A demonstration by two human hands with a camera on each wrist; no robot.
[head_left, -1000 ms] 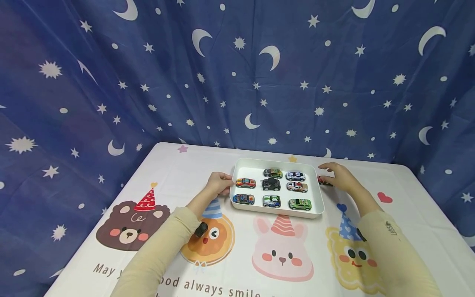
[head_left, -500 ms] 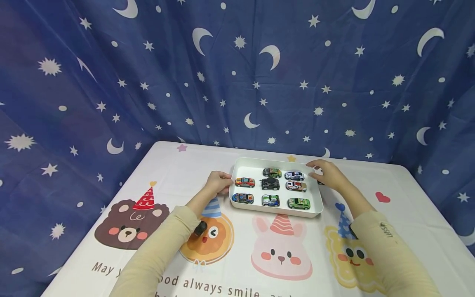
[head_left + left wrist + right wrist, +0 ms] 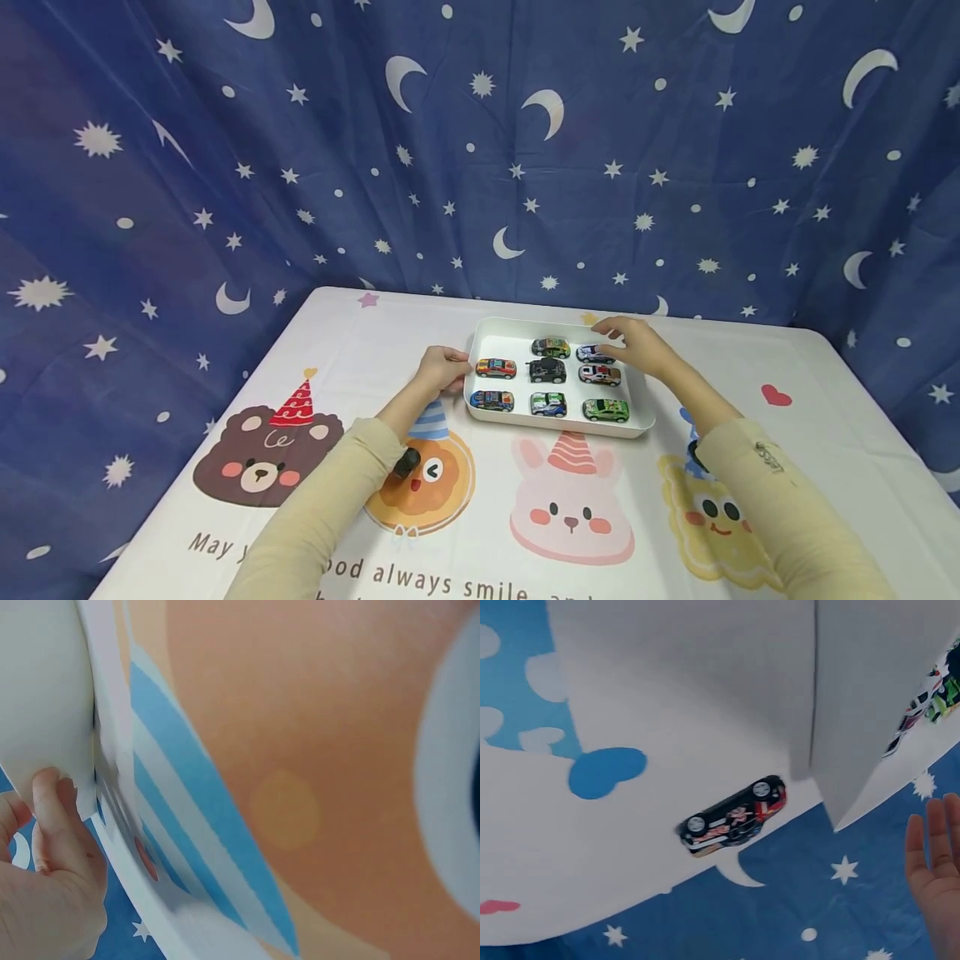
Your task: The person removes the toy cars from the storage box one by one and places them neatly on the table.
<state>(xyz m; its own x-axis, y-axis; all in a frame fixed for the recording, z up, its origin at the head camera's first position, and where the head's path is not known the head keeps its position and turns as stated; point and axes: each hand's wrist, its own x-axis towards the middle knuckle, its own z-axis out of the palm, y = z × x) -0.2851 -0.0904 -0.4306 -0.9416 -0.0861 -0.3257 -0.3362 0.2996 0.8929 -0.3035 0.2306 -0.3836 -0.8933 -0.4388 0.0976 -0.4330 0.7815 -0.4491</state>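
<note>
Two hands are at the white tray [image 3: 506, 343]: the left hand [image 3: 442, 369] pinches its left end, while the right hand [image 3: 637, 346] is over its far right corner, fingers loosely spread and, as far as I can see, gripping nothing. Behind the tray falls a dark blue curtain [image 3: 450, 150] of moons and stars; beneath it spreads a white bench [image 3: 840, 417] printed with cartoon faces.

I count eight little vehicles inside the tray. Along its far side are a green-and-orange car [image 3: 551, 347] and a white-and-blue car [image 3: 588, 354]; across its middle, an orange-red car [image 3: 496, 367], a black tank-like toy [image 3: 547, 372] and a white-and-brown car [image 3: 600, 375]; along its near side, a blue car [image 3: 492, 401], a white-and-green car [image 3: 548, 405] and a green car [image 3: 606, 410]. One dark car [image 3: 735, 817] with a red end stands outside, near the tray's right wall, so I'd judge eight are in and that one is left out.

Both forearms slant forward, the right bent inward across the tray's right end. Its thumb comes over the white-and-blue car; whether they touch, I cannot tell
</note>
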